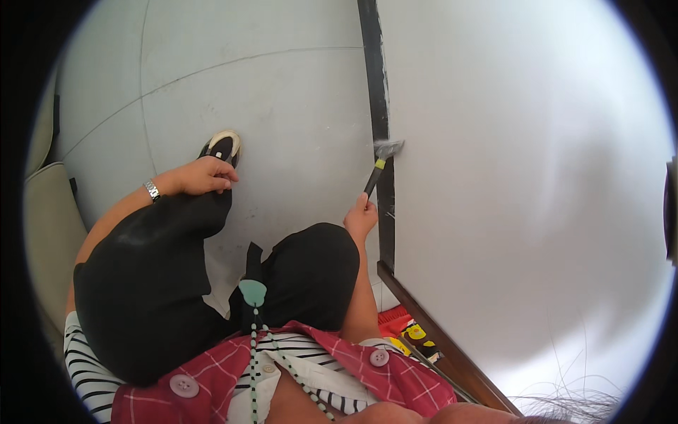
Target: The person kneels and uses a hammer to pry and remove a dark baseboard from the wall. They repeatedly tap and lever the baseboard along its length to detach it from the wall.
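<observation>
My right hand (361,218) is closed round the black handle of a scraper (375,177) with a lime-yellow collar and a wide grey head. The scraper's head lies over the seam where the black baseboard (385,205) meets the white wall (494,177), its far corner reaching onto the wall. White smears mark the baseboard above and below it. My left hand (206,175) rests on my bent left knee, fingers curled in, with nothing seen in them; a metal watch (151,190) is on that wrist.
Grey floor tiles (282,85) spread ahead of my shoe (224,147). Beige furniture (53,226) stands along the left edge. A brown wooden edge (452,343) runs along the wall's base at lower right, beside a red and yellow patterned item (413,332). A green pendant (253,292) dangles from my neck.
</observation>
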Demonstrator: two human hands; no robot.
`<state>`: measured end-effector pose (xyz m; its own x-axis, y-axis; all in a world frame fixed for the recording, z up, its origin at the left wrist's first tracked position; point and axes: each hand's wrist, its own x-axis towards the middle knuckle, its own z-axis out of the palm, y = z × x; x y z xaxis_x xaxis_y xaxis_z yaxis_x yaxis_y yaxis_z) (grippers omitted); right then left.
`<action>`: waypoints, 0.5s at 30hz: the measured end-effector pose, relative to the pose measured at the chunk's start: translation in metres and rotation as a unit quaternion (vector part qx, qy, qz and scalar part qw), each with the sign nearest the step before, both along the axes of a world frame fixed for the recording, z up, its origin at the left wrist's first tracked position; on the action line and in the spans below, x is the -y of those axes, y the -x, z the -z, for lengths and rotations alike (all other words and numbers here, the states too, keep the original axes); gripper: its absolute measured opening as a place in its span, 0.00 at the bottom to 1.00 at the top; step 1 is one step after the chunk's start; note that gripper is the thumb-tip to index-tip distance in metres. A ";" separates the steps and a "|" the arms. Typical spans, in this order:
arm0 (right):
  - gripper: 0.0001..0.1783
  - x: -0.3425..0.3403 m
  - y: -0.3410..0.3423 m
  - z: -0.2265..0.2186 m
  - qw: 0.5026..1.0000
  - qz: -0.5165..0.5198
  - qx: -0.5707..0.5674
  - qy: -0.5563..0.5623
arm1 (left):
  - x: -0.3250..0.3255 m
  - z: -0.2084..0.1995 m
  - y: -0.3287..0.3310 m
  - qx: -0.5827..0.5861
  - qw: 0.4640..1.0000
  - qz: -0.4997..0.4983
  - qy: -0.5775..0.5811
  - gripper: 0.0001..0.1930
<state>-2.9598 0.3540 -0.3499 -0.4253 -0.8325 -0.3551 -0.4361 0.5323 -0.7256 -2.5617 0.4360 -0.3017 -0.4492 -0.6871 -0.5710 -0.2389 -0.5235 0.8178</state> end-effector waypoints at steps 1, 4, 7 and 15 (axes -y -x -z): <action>0.24 0.001 0.001 0.000 1.000 0.001 -0.005 0.006 | 0.001 -0.001 0.001 -0.001 1.000 0.000 0.002 0.14; 0.24 -0.012 -0.006 -0.006 0.998 -0.017 -0.058 0.004 | -0.009 0.003 -0.003 -0.006 1.000 -0.019 -0.015 0.14; 0.23 -0.036 -0.003 -0.016 0.990 -0.045 -0.136 -0.001 | -0.015 -0.004 -0.009 0.008 0.999 -0.031 -0.026 0.13; 0.24 0.021 -0.029 -0.003 0.999 -0.005 0.027 0.047 | -0.006 -0.006 -0.003 -0.012 0.999 -0.049 -0.015 0.13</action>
<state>-2.9311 0.3327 -0.3470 -0.4002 -0.8669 -0.2973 -0.3999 0.4571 -0.7945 -2.5590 0.4420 -0.2959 -0.3945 -0.7109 -0.5822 -0.1661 -0.5680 0.8061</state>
